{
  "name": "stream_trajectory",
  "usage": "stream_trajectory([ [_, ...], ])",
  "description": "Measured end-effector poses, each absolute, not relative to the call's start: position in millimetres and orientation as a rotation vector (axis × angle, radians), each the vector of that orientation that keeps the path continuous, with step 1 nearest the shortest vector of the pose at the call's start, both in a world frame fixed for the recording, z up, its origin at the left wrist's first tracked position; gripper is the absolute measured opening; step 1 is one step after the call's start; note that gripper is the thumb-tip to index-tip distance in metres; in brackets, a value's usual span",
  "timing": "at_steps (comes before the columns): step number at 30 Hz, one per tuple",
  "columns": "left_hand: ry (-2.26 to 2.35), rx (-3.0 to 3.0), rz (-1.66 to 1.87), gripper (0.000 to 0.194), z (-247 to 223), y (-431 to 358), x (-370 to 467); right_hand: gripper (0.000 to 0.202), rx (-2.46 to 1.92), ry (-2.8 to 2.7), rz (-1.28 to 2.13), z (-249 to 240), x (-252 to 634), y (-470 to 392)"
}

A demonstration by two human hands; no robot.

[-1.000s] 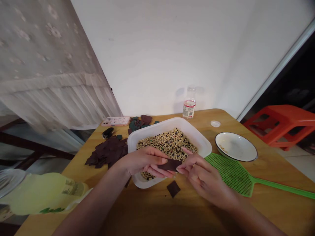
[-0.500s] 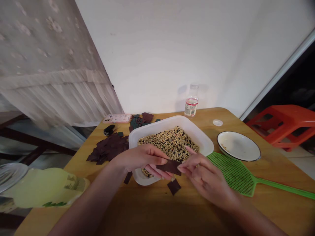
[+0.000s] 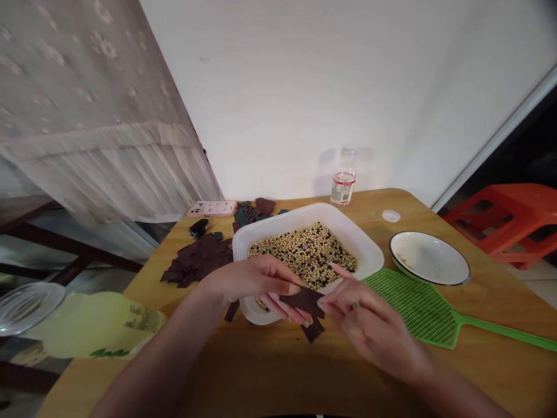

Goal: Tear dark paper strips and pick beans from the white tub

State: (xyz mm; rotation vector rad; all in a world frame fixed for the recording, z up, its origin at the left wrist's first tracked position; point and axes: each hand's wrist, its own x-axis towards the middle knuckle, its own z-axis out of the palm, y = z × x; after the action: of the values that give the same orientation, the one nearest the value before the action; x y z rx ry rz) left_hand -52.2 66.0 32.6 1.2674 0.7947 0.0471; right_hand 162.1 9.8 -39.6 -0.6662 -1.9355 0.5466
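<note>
My left hand (image 3: 274, 287) pinches one end of a dark brown flat strip (image 3: 303, 301) between thumb and fingers. At the strip's other end, the thumb and finger of my right hand (image 3: 365, 307) close on its edge. Both hands hover over the near rim of a white tub (image 3: 365, 249) that holds small beige and black beads or seeds (image 3: 304, 249). Another dark brown piece (image 3: 313, 331) lies on the table just below the hands, partly covered. To the left of the tub is a pile of similar dark brown pieces (image 3: 195, 259).
Right of the tub lie a green fly swatter (image 3: 404, 307) and a white dish (image 3: 430, 255). Behind stand a clear bottle (image 3: 343, 183) and a white cap (image 3: 390, 216). A phone (image 3: 212, 209), dark green scraps (image 3: 247, 215) and a large yellowish jar (image 3: 96, 325) are at left.
The view has shifted slightly, moving the table's things a little to the right. Both hands keep hold of the brown strip, which now covers more of the piece below.
</note>
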Motion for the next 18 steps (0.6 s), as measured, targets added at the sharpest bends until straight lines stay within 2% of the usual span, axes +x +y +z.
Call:
stream_trajectory([
  [6, 0.798, 1.247, 0.074, 0.029, 29.9, 64.4, -53.2, 0.024, -0.661, -1.958, 0.577, -39.8, 162.6, 8.9],
  [11, 0.803, 1.249, 0.066, 0.031, 30.7, 63.4, -52.3, 0.025, -0.613, -1.955, 0.403, -37.9, 162.3, 9.8],
  [18, 0.805, 1.29, 0.071, 0.027, 34.9, 61.8, -50.1, 0.024, -0.665, -1.95, 0.51, -38.3, 161.7, 8.1],
])
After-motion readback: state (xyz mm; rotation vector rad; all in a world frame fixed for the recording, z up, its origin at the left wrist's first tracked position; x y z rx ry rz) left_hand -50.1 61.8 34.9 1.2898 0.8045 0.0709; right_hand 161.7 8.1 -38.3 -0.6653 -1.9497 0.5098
